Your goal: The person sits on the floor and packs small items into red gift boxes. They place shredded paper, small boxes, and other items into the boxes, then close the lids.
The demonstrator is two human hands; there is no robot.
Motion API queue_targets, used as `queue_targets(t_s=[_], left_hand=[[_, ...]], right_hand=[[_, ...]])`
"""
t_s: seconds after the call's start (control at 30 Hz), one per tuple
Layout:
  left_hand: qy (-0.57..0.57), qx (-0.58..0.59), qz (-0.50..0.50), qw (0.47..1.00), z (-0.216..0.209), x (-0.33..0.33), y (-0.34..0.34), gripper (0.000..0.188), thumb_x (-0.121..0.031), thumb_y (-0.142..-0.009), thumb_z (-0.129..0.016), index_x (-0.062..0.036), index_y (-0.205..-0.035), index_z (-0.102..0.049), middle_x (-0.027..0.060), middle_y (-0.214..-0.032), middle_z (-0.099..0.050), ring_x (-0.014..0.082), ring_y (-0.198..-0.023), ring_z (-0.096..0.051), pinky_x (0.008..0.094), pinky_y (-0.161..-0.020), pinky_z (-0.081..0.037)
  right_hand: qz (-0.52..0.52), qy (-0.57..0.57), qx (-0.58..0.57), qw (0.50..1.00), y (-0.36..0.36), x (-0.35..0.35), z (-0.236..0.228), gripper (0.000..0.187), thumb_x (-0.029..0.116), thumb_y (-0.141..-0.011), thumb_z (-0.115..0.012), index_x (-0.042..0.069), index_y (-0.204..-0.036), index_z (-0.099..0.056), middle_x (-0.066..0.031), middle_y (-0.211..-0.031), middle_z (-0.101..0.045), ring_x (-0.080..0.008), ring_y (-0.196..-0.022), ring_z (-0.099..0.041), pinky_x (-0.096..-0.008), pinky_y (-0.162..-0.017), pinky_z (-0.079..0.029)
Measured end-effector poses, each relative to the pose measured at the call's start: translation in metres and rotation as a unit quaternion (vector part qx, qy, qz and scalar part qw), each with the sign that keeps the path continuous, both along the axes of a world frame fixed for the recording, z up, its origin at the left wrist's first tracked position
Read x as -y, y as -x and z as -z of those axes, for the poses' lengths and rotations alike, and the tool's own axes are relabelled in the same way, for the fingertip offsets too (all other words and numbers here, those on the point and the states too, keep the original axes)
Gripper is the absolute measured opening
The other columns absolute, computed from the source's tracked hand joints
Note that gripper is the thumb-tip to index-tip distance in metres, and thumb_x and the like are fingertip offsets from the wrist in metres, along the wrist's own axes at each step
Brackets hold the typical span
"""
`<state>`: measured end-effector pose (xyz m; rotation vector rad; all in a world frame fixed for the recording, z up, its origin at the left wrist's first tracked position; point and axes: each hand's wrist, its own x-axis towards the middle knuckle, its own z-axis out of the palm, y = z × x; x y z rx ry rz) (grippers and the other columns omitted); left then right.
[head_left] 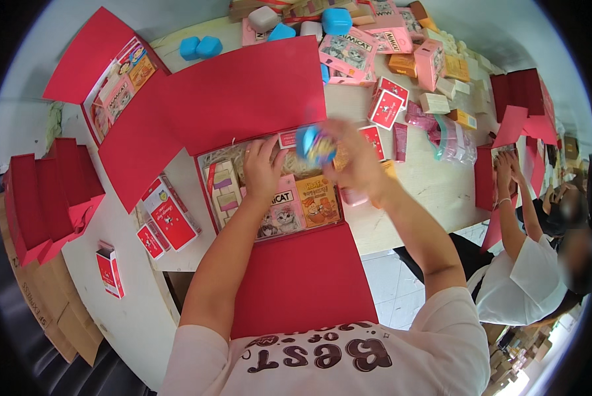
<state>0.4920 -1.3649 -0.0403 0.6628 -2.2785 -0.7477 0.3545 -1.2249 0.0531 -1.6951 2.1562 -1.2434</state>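
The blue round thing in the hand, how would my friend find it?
Find the big open red box in the middle of the table. Above its top right corner, the right hand holds up a blurred blue ball-like thing. It alone is lifted off the table.

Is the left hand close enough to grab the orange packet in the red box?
Probably yes. The left hand rests in the open red box, on the pink packet right beside the orange packet. Nothing covers that packet; the right hand holds a blue ball above it.
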Motion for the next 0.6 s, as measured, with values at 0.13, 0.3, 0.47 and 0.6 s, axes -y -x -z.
queue_targets(t_s=[0.13, 0.3, 0.47, 0.6], left_hand=[[-0.019, -0.008, 0.009, 1.000, 0.004, 0.002, 0.000, 0.035, -0.004, -0.066, -0.072, -0.0043, -0.100, -0.062, 0.0071, -0.071, -0.058, 0.0252, -0.074, -0.054, 0.0367, -0.068, -0.044], [-0.046, -0.033, -0.013, 0.998, -0.001, -0.004, -0.007, 0.030, -0.002, -0.070, -0.068, -0.0053, -0.099, -0.059, 0.0110, -0.081, -0.059, 0.0266, -0.077, -0.056, 0.0368, -0.069, -0.045], [-0.146, -0.018, 0.048, 0.988, -0.017, -0.030, -0.017, 0.036, -0.015, -0.076, -0.066, -0.0006, -0.107, -0.053, 0.0163, -0.099, -0.053, 0.0323, -0.093, -0.053, 0.0394, -0.075, -0.046], [-0.085, 0.025, 0.074, 0.993, -0.021, -0.031, -0.021, 0.059, -0.021, -0.071, -0.071, -0.0019, -0.121, -0.046, 0.0183, -0.113, -0.045, 0.0329, -0.098, -0.052, 0.0371, -0.078, -0.048]], right_hand=[[-0.049, -0.073, 0.003, 0.996, -0.025, -0.003, 0.034, 0.055, 0.000, -0.061, -0.067, 0.003, -0.113, -0.048, -0.0151, -0.117, -0.049, -0.0344, -0.106, -0.049, -0.0404, -0.089, -0.044], [-0.050, -0.076, -0.035, 0.995, -0.023, 0.006, 0.047, 0.049, -0.002, -0.060, -0.064, 0.002, -0.107, -0.051, -0.0154, -0.114, -0.051, -0.0342, -0.107, -0.048, -0.0402, -0.093, -0.041], [-0.042, -0.058, -0.038, 0.997, -0.025, 0.003, 0.049, 0.051, 0.000, -0.059, -0.067, 0.003, -0.108, -0.052, -0.0154, -0.117, -0.051, -0.0346, -0.109, -0.048, -0.0412, -0.093, -0.040], [-0.046, -0.099, -0.061, 0.992, -0.025, 0.004, 0.047, 0.053, 0.001, -0.058, -0.070, 0.002, -0.108, -0.051, -0.0158, -0.120, -0.050, -0.0355, -0.109, -0.048, -0.0411, -0.093, -0.041]])
